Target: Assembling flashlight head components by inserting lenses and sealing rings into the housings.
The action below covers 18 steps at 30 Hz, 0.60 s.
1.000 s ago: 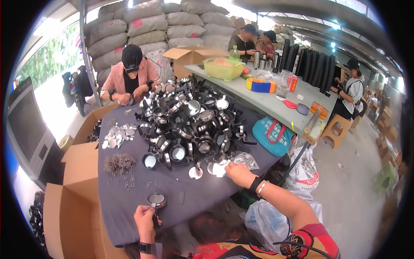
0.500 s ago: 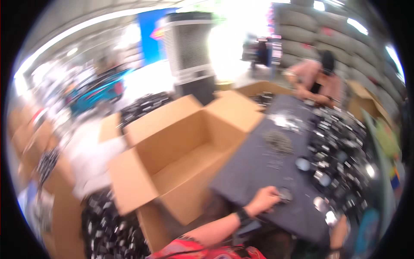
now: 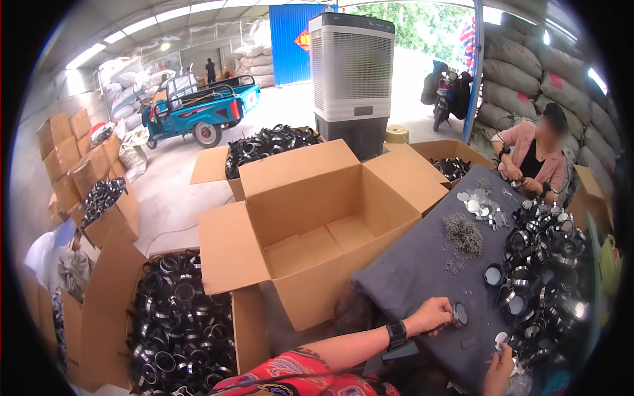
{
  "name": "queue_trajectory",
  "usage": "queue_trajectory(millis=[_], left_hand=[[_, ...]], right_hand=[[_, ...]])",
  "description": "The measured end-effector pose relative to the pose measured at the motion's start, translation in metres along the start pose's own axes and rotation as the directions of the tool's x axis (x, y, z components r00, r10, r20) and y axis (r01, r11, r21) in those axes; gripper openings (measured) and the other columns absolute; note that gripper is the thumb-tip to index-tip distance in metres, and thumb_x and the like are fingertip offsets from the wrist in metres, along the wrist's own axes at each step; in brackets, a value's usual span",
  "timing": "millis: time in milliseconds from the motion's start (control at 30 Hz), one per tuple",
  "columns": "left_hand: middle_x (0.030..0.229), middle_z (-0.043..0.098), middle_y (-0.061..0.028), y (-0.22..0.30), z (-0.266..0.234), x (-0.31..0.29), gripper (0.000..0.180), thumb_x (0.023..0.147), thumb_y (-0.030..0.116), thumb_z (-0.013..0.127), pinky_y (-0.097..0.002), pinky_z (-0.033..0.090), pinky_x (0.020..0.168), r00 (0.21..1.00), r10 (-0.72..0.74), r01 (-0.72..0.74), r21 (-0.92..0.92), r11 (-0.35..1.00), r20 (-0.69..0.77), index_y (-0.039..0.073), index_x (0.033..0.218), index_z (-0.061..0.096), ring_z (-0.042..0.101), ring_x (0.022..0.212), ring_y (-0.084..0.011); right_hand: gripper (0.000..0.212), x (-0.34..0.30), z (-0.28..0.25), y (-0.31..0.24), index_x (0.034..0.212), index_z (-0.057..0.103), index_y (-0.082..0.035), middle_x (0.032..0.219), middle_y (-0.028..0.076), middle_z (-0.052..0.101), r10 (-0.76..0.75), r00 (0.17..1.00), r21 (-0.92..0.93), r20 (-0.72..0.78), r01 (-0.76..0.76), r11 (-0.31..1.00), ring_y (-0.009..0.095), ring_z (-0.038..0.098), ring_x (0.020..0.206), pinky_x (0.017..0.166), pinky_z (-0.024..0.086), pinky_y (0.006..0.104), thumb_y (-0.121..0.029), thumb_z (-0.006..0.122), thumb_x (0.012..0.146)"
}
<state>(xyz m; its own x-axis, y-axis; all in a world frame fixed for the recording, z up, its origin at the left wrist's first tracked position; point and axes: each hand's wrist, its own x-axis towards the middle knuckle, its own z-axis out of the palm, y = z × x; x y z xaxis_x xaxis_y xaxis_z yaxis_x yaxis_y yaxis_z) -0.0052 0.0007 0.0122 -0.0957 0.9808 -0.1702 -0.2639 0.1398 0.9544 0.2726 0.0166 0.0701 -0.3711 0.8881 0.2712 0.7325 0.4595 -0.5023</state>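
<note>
My left hand (image 3: 430, 317) pinches a round black-and-silver ring piece (image 3: 459, 315) at the near edge of the grey cloth-covered table (image 3: 409, 264). To its right and nearer me, my right hand (image 3: 499, 371) has a thin, shiny round disc (image 3: 502, 339) between thumb and fingertips. A small gap separates the disc from the ring piece. Beyond my right hand lies a heap of black-and-silver ring pieces (image 3: 538, 264), some with pale discs in them. A pile of small metal bits (image 3: 464, 235) and several loose discs (image 3: 485, 210) sit farther up the cloth.
A large open cardboard box (image 3: 317, 290) stands left of the table. Boxes full of black rings (image 3: 181, 330) are beside and behind it. Across the table, a person (image 3: 535, 158) works with both hands. An air cooler (image 3: 353, 72) and a blue three-wheeled cart (image 3: 198, 112) stand beyond.
My view has turned slightly left, and its blur has gone. My right hand has come leftward, closer to my left hand, and a disc shows in its fingers. My left hand keeps the ring piece.
</note>
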Motion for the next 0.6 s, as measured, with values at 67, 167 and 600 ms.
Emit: queue_trajectory(millis=[67,167,600], left_hand=[[0.060,0.051,-0.0012,0.000,0.001,0.002,0.011,0.086,0.010,0.060,-0.0240,0.036,0.033,1.000,0.007,-0.007,-0.018,1.000,0.005,0.004,0.086,0.052,0.047,0.039,-0.0087],[0.059,0.051,-0.0008,0.003,0.000,0.000,0.010,0.085,0.009,0.060,-0.0242,0.036,0.032,1.000,0.014,-0.014,-0.001,1.000,-0.007,0.004,0.086,0.050,0.046,0.038,-0.0088],[0.058,0.051,-0.0014,-0.008,0.010,-0.011,0.010,0.082,0.012,0.058,-0.0260,0.037,0.031,0.999,0.024,-0.024,-0.001,1.000,-0.030,0.005,0.086,0.052,0.048,0.038,-0.0105]], right_hand=[[0.025,0.001,0.003,-0.001,0.112,0.055,0.006,0.099,0.024,0.063,-0.037,0.999,0.037,0.000,0.037,0.999,0.038,0.060,0.092,0.083,0.046,0.0385,-0.007,0.054,0.091],[0.020,0.004,0.012,-0.003,0.105,0.057,0.005,0.093,0.022,0.063,-0.049,0.997,0.173,-0.063,0.059,0.983,0.036,0.059,0.086,0.081,0.046,0.0388,-0.007,0.054,0.091],[0.012,-0.009,0.016,-0.013,0.094,0.063,0.001,0.082,0.015,0.062,-0.219,0.968,0.119,-0.124,0.233,0.965,0.027,0.060,0.076,0.069,0.048,0.0343,-0.008,0.058,0.088]])
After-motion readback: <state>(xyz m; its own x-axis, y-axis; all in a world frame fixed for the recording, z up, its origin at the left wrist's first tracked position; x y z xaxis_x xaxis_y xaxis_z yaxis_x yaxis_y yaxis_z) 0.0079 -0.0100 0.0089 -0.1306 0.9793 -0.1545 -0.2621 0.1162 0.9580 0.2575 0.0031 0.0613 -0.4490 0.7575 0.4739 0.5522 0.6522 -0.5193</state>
